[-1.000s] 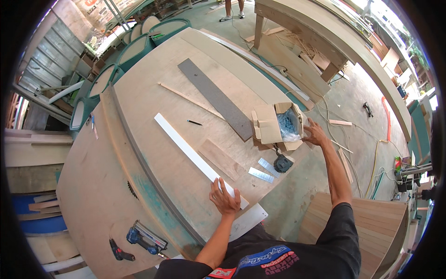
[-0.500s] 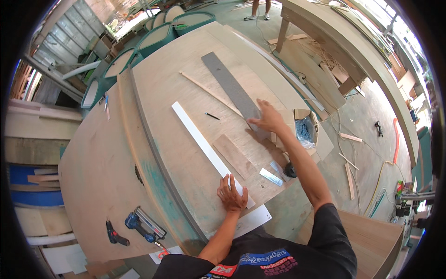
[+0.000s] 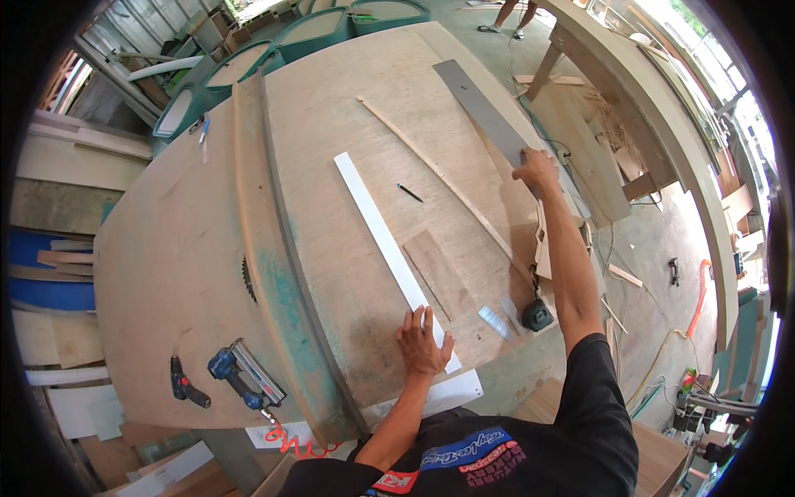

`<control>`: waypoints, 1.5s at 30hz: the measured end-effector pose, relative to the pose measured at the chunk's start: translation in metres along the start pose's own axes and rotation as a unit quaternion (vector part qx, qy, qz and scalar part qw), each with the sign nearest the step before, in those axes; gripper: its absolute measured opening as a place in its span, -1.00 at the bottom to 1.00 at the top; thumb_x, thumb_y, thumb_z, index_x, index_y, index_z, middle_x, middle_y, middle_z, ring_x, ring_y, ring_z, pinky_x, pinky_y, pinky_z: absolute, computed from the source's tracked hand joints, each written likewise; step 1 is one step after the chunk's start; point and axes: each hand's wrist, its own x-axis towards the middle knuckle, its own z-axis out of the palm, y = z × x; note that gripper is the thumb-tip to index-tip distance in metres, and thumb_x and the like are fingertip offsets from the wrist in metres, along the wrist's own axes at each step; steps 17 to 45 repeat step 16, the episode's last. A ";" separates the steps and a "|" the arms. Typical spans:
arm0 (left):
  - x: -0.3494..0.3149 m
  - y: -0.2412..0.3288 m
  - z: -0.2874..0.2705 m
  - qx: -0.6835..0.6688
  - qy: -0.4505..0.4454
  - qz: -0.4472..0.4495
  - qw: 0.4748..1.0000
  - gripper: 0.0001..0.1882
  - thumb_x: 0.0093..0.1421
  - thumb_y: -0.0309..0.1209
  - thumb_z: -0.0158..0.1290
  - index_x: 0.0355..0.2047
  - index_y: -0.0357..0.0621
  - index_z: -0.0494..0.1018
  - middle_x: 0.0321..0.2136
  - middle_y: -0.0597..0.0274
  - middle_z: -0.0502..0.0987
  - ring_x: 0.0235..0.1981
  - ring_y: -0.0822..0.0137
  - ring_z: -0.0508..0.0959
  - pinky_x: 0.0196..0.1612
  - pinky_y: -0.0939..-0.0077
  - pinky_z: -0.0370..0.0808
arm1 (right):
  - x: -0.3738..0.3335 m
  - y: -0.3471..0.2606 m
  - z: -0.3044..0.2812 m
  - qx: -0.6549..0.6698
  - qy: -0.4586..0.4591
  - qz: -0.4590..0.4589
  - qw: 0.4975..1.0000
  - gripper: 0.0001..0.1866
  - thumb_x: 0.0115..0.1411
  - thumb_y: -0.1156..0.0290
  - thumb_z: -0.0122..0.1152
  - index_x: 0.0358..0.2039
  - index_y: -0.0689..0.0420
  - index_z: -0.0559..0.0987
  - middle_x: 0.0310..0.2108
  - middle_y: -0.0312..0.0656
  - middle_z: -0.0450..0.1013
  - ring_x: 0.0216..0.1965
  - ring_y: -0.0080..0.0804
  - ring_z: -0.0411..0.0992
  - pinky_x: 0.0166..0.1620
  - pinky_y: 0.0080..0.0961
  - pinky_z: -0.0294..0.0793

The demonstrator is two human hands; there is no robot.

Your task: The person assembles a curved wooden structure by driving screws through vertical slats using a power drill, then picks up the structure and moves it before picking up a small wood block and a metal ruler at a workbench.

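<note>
My left hand (image 3: 423, 340) lies with fingers spread over the near end of a long white strip (image 3: 379, 232) on the plywood table. My right hand (image 3: 537, 168), arm stretched forward, grips the near end of a long grey board (image 3: 479, 108) at the table's right edge. Between the two lie a thin wooden stick (image 3: 439, 176), a black pen (image 3: 410, 193) and a small rectangular wood piece (image 3: 439, 273). A black tape measure (image 3: 537, 315) sits near the front edge, below a cardboard box (image 3: 542, 248) partly hidden by my right forearm.
A raised wooden rail (image 3: 248, 178) and dark bar split the table. Left of it lie a blue nail gun (image 3: 244, 377) with red hose, a drill (image 3: 189, 383) and a saw blade edge (image 3: 248, 280). Cables cross the floor on the right; a person's feet (image 3: 501, 31) show far off.
My right hand has shifted the grey board rightward to the table edge, away from the wooden stick. The left hand stays on the white strip. The view has turned slightly.
</note>
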 end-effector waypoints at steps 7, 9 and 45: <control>0.001 0.001 0.001 0.002 0.010 -0.003 1.000 -0.18 0.01 -0.11 0.10 0.25 -0.14 0.12 0.19 0.06 0.16 0.24 0.00 0.13 0.17 -0.04 0.07 | 0.002 0.076 0.015 -0.019 0.008 0.017 1.000 -0.16 -0.18 0.22 0.45 0.20 -0.18 0.37 0.23 -0.07 0.22 0.24 0.08 0.13 0.22 0.01 0.20; 0.000 0.002 0.002 0.008 0.006 -0.003 1.000 -0.18 0.02 -0.10 0.09 0.25 -0.14 0.12 0.19 0.06 0.16 0.24 0.00 0.13 0.17 -0.03 0.06 | 0.004 0.087 0.025 -0.012 0.000 0.009 1.000 -0.22 -0.14 0.22 0.43 0.18 -0.15 0.39 0.24 -0.07 0.21 0.24 0.06 0.15 0.23 -0.01 0.20; -0.001 0.000 0.006 0.014 -0.001 0.002 1.000 -0.15 0.00 -0.09 0.12 0.27 -0.12 0.10 0.23 0.09 0.11 0.25 0.00 0.11 0.18 -0.03 0.05 | 0.008 0.018 0.059 0.175 -0.042 -0.161 0.970 -0.27 -0.08 0.16 0.41 0.16 0.00 0.43 0.35 -0.07 0.05 0.32 -0.08 0.10 0.28 -0.24 0.16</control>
